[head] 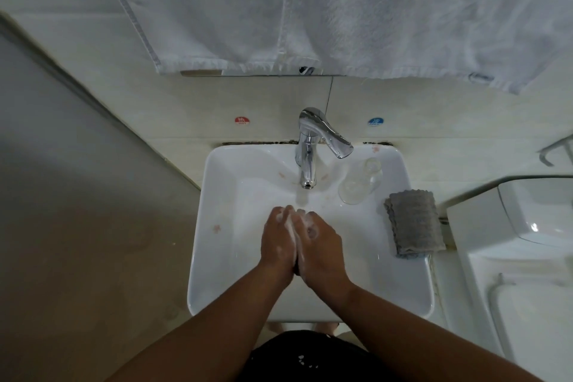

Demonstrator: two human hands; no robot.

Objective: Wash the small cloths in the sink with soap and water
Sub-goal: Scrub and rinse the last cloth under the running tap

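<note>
The grey cloth lies folded on the right rim of the sink, right of centre in the frame, apart from both hands. The white sink fills the middle of the frame; its basin shows faint pinkish marks on the left slope, and whether water stands in it cannot be told. A clear glass stands on the sink's upper right ledge, just beside the cloth's upper left corner; what it holds cannot be told. The chrome tap rises at the top centre of the sink, its spout above the fingertips. The left hand and right hand are pressed together palm to palm over the basin, fingers stretched flat and covered in white soap foam; they grip nothing that shows. A white towel hangs across the top of the frame.
</note>
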